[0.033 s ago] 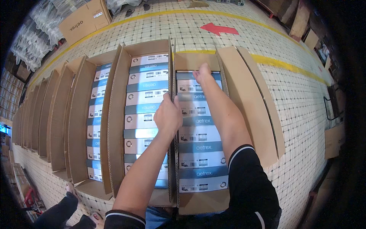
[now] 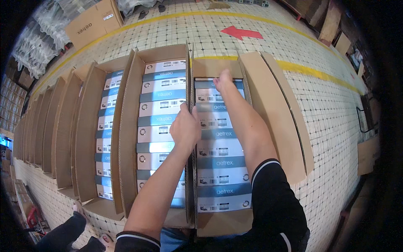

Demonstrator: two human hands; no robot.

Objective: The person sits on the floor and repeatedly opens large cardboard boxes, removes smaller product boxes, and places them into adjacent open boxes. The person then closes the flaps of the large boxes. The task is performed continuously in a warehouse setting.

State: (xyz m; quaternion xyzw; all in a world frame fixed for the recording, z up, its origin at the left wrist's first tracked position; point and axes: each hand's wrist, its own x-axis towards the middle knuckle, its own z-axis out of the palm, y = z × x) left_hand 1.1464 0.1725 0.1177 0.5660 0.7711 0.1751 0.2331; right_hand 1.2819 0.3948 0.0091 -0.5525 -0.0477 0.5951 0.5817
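A long open carton (image 2: 224,222) in front of me holds a row of white and blue-grey shoe boxes (image 2: 220,148). At its far end my right hand (image 2: 224,80) is curled against the brown end flap (image 2: 208,66). The fingertips there are partly hidden. My left hand (image 2: 186,127) is closed round the upright side flaps (image 2: 189,168) where this carton meets the one to its left. That left neighbour carries a similar row of shoe boxes (image 2: 157,109), partly covered by my left forearm.
More open cartons (image 2: 86,138) stand in a line to the left. Wide side flaps (image 2: 273,113) lean outward on the right. Beyond are yellow floor lines, a red arrow (image 2: 242,32), a closed carton (image 2: 94,24) and plastic-wrapped stacks. Another person's legs (image 2: 69,231) show at lower left.
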